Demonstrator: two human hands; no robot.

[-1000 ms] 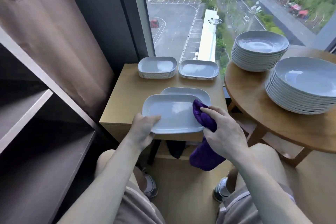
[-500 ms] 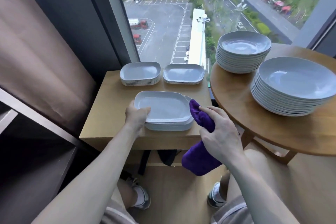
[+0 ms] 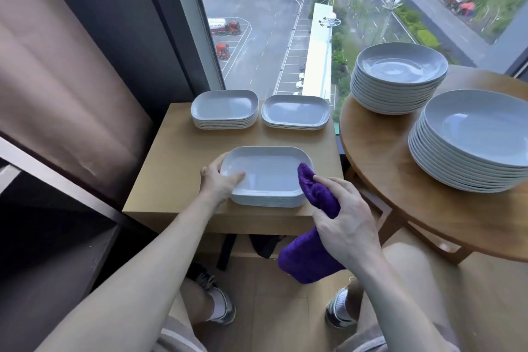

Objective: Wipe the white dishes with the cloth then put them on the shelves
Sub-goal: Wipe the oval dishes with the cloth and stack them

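**Top dish braced on the near stack, cloth at its right rim**

Far left: the dark shelves [image 3: 57,237] stand just beside the square table [image 3: 177,168]. We judge that keeps the put-away a short reach.

Left hand [image 3: 218,180]: it grips the left rim of the top dish [image 3: 265,171], thumb inside and fingers round the outside. We read this as a brace against the wiping push. The dish lies on the near stack [image 3: 268,200] at the table's front edge, closest to the body.

Behind it, two rear stacks [image 3: 224,110] sit side by side, apart from the working stack.

Cloth [image 3: 317,194]: its bunched end touches the dish's right side and the slack hangs below the table edge.

Right hand [image 3: 345,226]: it is clenched round the cloth's middle, leaving a firm pad forward.

Far right: round plates [image 3: 400,77] are stacked on the round table [image 3: 380,168], presumably waiting.
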